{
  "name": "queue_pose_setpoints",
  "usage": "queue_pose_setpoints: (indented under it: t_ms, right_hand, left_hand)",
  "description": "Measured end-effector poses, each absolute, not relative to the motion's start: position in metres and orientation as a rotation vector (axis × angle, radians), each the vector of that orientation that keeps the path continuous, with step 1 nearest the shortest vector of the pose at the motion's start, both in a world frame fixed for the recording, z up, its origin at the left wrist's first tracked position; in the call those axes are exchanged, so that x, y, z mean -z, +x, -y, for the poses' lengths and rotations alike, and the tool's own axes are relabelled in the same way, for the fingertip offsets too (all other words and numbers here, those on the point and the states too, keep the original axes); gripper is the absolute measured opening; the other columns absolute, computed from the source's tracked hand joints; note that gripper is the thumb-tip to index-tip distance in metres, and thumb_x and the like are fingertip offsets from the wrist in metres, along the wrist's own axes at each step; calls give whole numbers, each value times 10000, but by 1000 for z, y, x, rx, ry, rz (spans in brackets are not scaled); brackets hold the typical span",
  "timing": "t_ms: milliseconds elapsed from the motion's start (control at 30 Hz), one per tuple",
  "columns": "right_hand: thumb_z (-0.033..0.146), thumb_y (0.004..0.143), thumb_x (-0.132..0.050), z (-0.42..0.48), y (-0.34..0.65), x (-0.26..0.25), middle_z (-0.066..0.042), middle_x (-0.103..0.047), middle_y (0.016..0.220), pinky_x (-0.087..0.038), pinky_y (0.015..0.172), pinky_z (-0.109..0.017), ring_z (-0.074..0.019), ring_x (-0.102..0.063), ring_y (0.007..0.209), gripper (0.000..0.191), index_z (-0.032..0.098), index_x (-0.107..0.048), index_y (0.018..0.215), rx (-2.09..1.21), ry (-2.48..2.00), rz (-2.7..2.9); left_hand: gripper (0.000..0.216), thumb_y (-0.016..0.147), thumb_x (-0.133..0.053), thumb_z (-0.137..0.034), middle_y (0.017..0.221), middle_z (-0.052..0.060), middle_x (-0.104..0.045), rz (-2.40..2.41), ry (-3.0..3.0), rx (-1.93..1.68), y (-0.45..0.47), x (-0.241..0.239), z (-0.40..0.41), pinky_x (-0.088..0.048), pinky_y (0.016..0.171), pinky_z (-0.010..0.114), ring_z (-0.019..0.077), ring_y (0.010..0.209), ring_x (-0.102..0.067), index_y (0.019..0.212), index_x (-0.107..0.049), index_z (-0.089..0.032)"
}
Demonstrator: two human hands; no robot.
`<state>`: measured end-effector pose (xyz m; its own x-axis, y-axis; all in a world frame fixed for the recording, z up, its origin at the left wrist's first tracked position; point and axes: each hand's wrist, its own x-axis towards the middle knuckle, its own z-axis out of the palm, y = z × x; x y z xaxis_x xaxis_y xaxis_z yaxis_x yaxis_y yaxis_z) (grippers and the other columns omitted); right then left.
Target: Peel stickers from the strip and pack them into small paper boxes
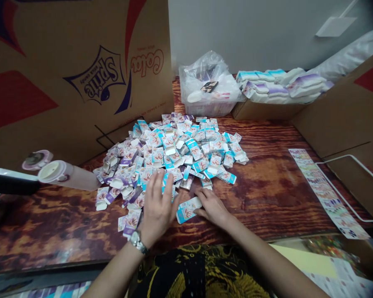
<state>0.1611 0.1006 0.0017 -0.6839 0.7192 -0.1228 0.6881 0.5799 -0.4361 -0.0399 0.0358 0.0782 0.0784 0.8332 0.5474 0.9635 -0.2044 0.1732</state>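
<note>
A big brown cardboard sheet point(65, 74) with a Sprite print stands up along the far side of a shiny red-brown wooden table point(261, 194); a long strip of printed paper point(326, 190) lies on the table at the right; a clear plastic tub point(209, 105) with a crumpled clear bag in it sits at the back, beside a stack of white and purple paper packs point(279, 85); a pale pink plastic bottle point(66, 176) lies on its side at the left; a big heap of small white, blue and purple paper boxes point(170, 153) fills the middle of the table; the left hand point(157, 209), with a silver wristwatch point(138, 242), lies flat at the heap's near edge, fingers spread wide on the boxes; the right hand point(213, 207) is near it, fingers close together, tips resting on one flat white and blue box point(189, 210) that lies just off the heap, between the hands.
</note>
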Motion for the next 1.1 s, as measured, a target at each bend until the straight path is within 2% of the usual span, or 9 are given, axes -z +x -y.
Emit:
queue_pose_setpoints:
  t_ms: [133, 333, 433, 600, 733, 967, 1033, 1100]
  right_hand:
    - [273, 740, -733, -96, 165, 4, -140, -550, 1045, -478, 861, -411, -285, -533, 982, 372, 120, -579, 1042, -584, -1198, 2772]
    - [265, 787, -696, -88, 169, 11, -126, -583, 1012, -491, 858, -389, -267, -563, 948, 399, 114, -552, 1127, -532, -1187, 2746]
    - [252, 832, -645, -89, 168, 12, -116, -593, 1004, -484, 870, -362, -248, -568, 948, 323, 120, -566, 1116, -567, -1203, 2729]
    - [302, 785, -695, -95, 165, 7, -120, -572, 1050, -494, 840, -364, -271, -550, 986, 491, 137, -525, 1215, -585, -1367, 2705]
    - [292, 816, -662, -92, 162, 5, -98, -592, 1001, -495, 819, -339, -250, -567, 939, 297, 166, -616, 1080, -483, -1342, 2758]
    - [215, 840, -624, -75, 162, 20, -114, -622, 961, -478, 757, -324, -236, -569, 861, 253, 141, -609, 1082, -110, -1158, 2662]
    - [207, 863, -584, -74, 161, 20, -102, -623, 919, -464, 749, -313, -226, -567, 850, 154, 150, -622, 1000, -178, -1149, 2583]
    - [205, 882, -541, -75, 160, 14, -75, -617, 856, -451, 728, -288, -203, -567, 823, 85, 160, -613, 886, -405, -1190, 2456]
  left_hand:
    - [563, 877, -484, -200, 1349, 177, -433, 1810, -2497, 723, -9, -40, -12, -364, 1055, 411, 260, 1287, -360, 1383, -275, -68]
    - [503, 833, -484, -164, 1268, 232, -484, 1925, -2600, 331, 3, 4, 1, -445, 946, 462, 321, 1172, -465, 1300, -371, -13]
    - [485, 829, -476, -137, 1227, 213, -511, 1966, -2603, 261, 4, 7, 2, -456, 924, 443, 296, 1099, -505, 1294, -385, -29]
    - [470, 828, -471, -123, 1204, 192, -515, 2022, -2598, 289, 6, 3, 3, -462, 905, 428, 266, 1035, -513, 1286, -398, -45]
    - [496, 816, -505, -128, 1203, 191, -508, 2040, -2584, 330, 7, 6, 4, -452, 920, 431, 276, 1050, -496, 1291, -394, -34]
    - [515, 815, -546, -159, 1193, 190, -509, 2072, -2583, 397, 6, 9, 5, -450, 923, 427, 276, 1035, -503, 1288, -395, -27]
    - [547, 810, -558, -173, 1197, 192, -510, 2071, -2584, 410, 7, 8, 5, -450, 921, 426, 282, 1043, -501, 1303, -372, -24]
    - [609, 813, -568, -212, 1227, 202, -495, 2071, -2566, 436, 8, 6, 5, -453, 913, 429, 292, 1066, -496, 1338, -320, -29]
